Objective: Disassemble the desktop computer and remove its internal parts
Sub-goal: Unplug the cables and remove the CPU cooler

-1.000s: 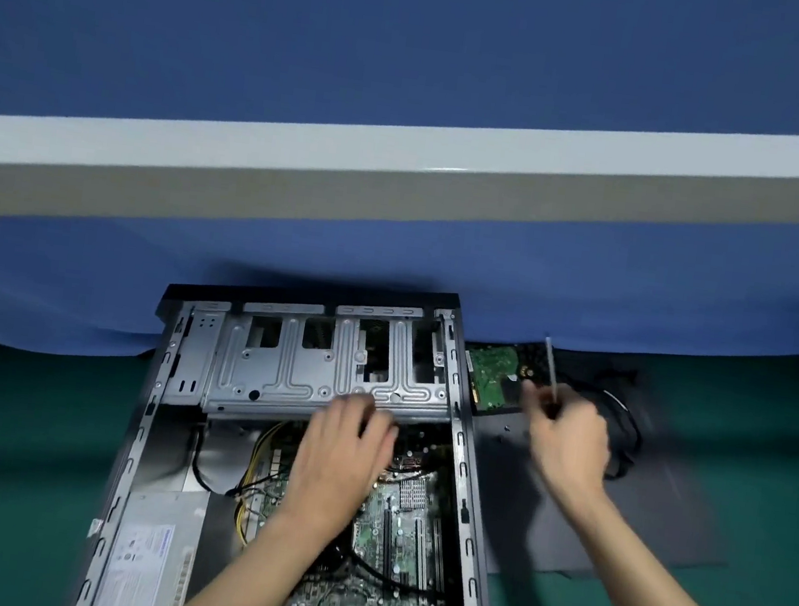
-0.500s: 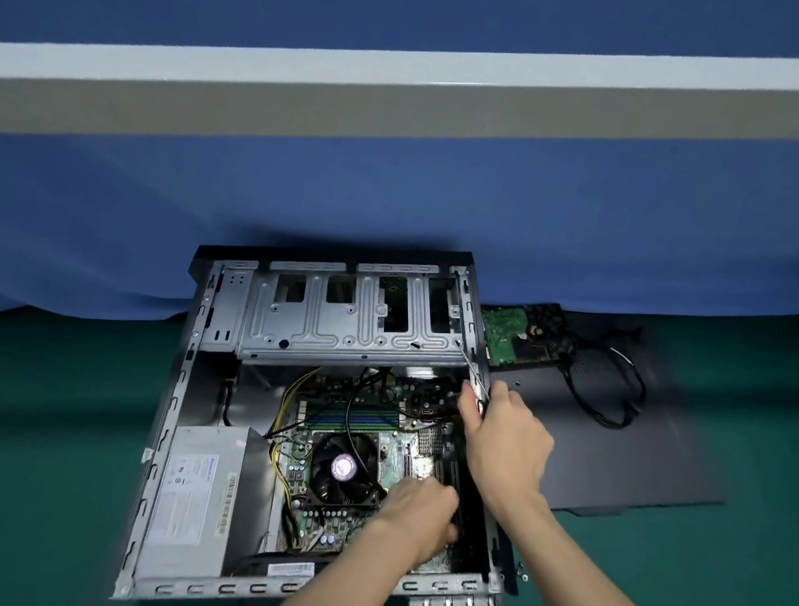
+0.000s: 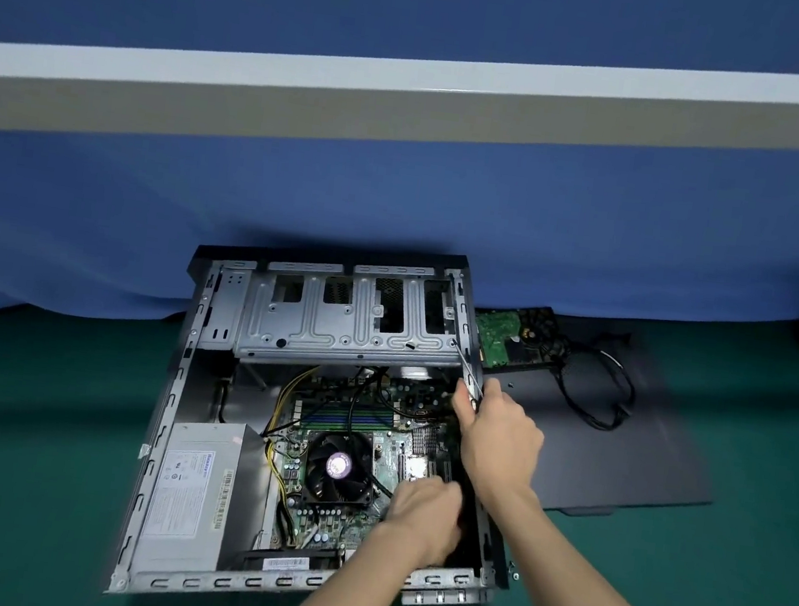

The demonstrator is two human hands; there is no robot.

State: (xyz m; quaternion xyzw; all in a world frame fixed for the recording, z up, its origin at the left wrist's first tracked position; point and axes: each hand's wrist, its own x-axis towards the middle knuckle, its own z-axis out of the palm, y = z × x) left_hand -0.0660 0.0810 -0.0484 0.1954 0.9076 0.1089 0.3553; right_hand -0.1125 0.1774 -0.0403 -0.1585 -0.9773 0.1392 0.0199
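bare metal case (image 3: 209,381) — matt green cloth (image 3: 31,460)

A: Behind?
B: Blue cloth backdrop (image 3: 398,213), draped down to the counter (image 3: 21,459).
A: Crossing it?
B: Horizontal bar (image 3: 410,104), white above, grey below.
A: Counter finish?
B: Dark green, matte, softly shadowed.

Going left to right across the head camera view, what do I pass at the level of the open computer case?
Power supply → CPU fan → right hand holding the screwdriver → coiled black cable on the side panel.
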